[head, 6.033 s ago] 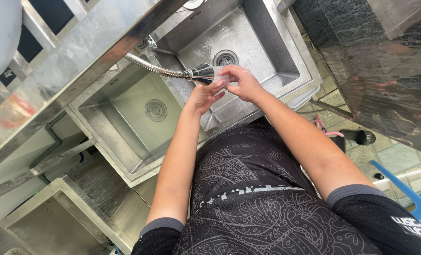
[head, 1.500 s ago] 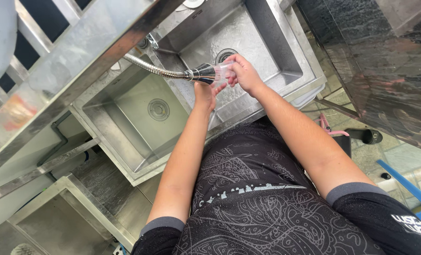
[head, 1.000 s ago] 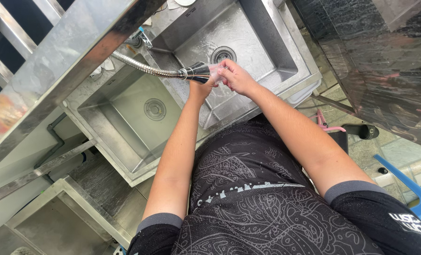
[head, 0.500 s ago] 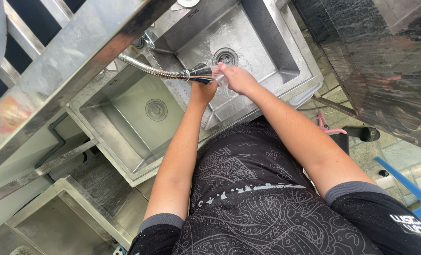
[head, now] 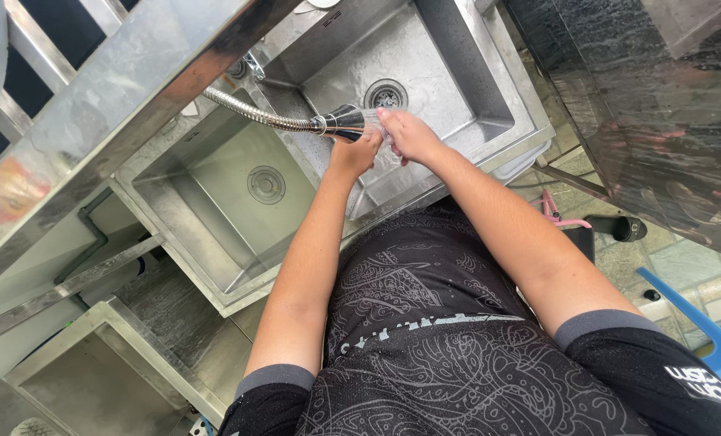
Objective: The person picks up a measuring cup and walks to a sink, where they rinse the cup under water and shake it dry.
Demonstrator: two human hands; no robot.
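Steel sink (head: 489,121): the spray head (head: 346,123) was gripped in the left hand (head: 354,153) so water fell on the right hand (head: 409,136), held open close beside it, above the right basin's front edge.

My left hand (head: 354,153) and right hand (head: 409,136) meet over the right basin of the steel sink (head: 530,137), fingers curled together right at the spray head (head: 346,123). Its flexible metal hose (head: 251,109) runs off left of my grip; the drain (head: 386,94) lies just beyond.

Clearance around the double sink.
The left basin (head: 215,210) lies open; the flexible hose (head: 255,111) and spray head (head: 346,123) cross the right basin (head: 425,73).
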